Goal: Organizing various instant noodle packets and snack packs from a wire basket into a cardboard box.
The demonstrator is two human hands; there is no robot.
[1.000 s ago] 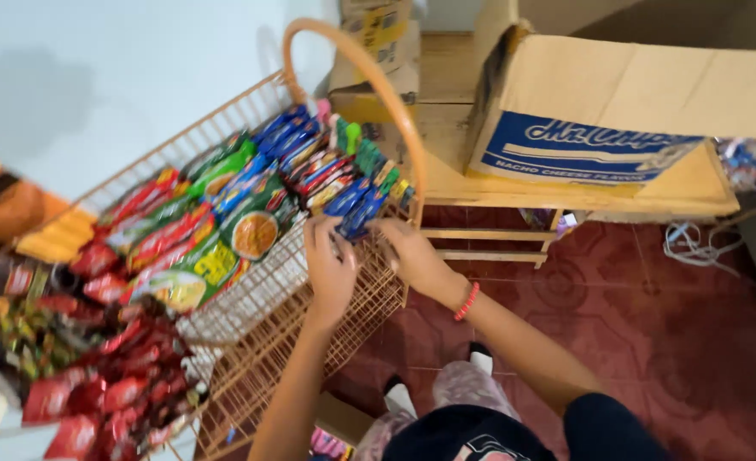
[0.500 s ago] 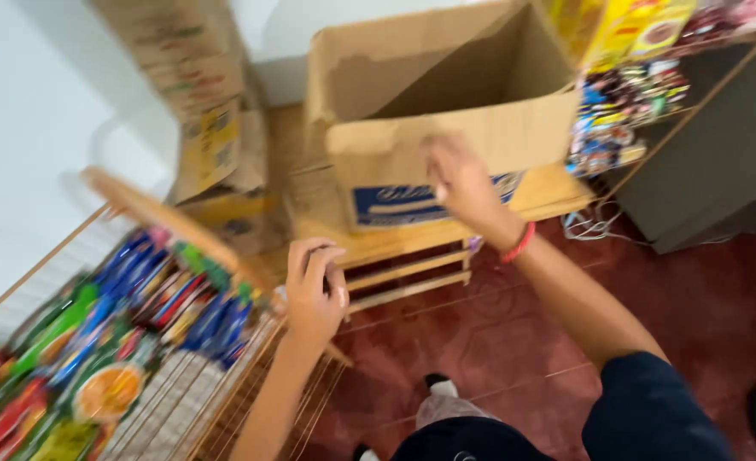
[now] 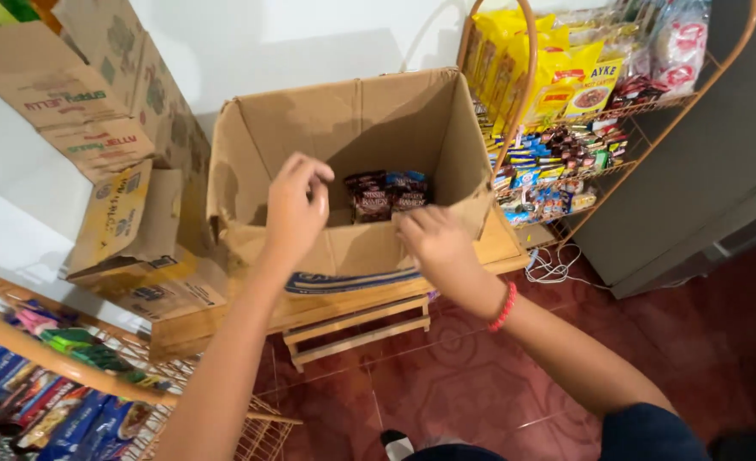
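Note:
An open brown cardboard box [image 3: 352, 128] stands on a low wooden bench [image 3: 344, 312]. Dark snack packets [image 3: 386, 195] lie at its bottom. My left hand [image 3: 295, 207] hovers over the box's near left side, fingers loosely curled, holding nothing that I can see. My right hand [image 3: 436, 243] rests at the box's front rim, fingers bent toward the packets; a red bead bracelet [image 3: 504, 307] circles its wrist. Neither hand touches the packets.
A wire rack [image 3: 583, 111] with yellow and mixed snack packets stands right of the box. Another wire rack [image 3: 62, 401] of packets sits at the lower left. Stacked cardboard boxes [image 3: 113, 154] lean at the left. Red tiled floor [image 3: 480, 384] lies below, a white cable [image 3: 553, 266] by the bench.
The view swung from the left snack rack to the cardboard box. Both hands left the rack and came over the box's front rim.

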